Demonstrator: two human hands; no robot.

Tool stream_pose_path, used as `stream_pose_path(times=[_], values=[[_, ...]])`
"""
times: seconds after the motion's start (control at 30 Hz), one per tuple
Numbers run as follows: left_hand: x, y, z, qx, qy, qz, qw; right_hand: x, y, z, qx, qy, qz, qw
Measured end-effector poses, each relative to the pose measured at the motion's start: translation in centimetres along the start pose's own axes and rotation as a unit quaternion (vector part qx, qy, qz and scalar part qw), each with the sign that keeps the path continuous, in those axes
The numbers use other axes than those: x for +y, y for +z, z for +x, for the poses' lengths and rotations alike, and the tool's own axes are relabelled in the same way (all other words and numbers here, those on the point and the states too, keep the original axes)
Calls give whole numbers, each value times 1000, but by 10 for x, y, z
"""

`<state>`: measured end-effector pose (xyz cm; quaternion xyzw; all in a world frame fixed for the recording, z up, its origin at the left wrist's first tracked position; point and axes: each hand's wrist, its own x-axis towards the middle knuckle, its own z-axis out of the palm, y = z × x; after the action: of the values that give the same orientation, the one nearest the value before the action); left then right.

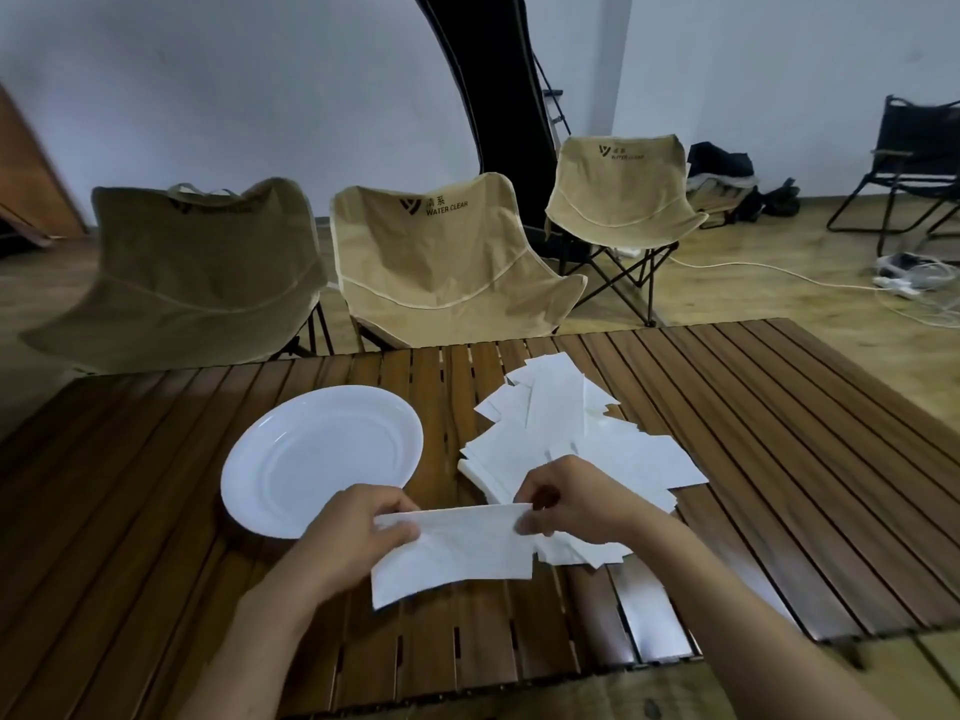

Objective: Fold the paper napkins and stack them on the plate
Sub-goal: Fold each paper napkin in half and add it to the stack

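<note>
A white paper napkin (460, 548) hangs just above the slatted wooden table, folded once along its top edge. My left hand (358, 527) pinches its upper left corner and my right hand (571, 504) pinches its upper right corner. A round white plate (317, 454) lies left of centre with nothing on it; my left hand overlaps its near rim. A loose, fanned-out pile of white napkins (571, 439) lies on the table to the right of the plate, behind and under my right hand.
The brown slatted table (779, 459) ends close behind the pile and at the right. Three beige folding camp chairs (441, 257) stand beyond the far edge. A black chair (914, 163) and cables (904, 283) are on the floor at the far right.
</note>
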<state>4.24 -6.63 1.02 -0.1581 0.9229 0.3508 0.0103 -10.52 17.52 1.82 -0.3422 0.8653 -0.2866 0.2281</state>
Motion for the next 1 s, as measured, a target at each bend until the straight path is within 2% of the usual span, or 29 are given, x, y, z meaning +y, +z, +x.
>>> stream_pose_path(times=[0.07, 0.13, 0.2, 0.3, 0.4, 0.5, 0.63, 0.7, 0.8, 0.93, 1.0], values=[[-14, -1, -1, -53, -34, 0, 998, 1, 7, 3, -11, 69, -25, 997], [-25, 3, -1, -106, -61, 25, 992, 3, 16, 5, 37, 120, -127, 984], [-30, 11, -1, -133, -74, 56, 987, 3, 29, 7, 71, 122, -195, 971], [-31, 16, 2, -121, -74, 56, 988, 2, 42, 11, 86, 120, -213, 966], [-31, 17, 5, -112, -69, 34, 991, 5, 31, 13, 135, 140, -189, 963], [-29, 18, 4, -92, -65, 38, 993, 12, 8, 10, 191, 135, -83, 969], [-17, 16, 5, -1, -11, 79, 997, 12, -11, -3, 265, 67, -20, 962], [-6, 19, 6, 57, 21, 30, 998, 5, -14, -9, 245, 5, 55, 968], [17, 25, 7, 114, 43, -83, 989, -12, -12, -18, 146, -47, 113, 982], [29, 19, 6, 60, 104, -81, 989, -23, -1, -18, 78, -68, 125, 987], [27, 15, 3, 13, 83, -104, 991, -23, 1, -15, 83, -70, 161, 981]])
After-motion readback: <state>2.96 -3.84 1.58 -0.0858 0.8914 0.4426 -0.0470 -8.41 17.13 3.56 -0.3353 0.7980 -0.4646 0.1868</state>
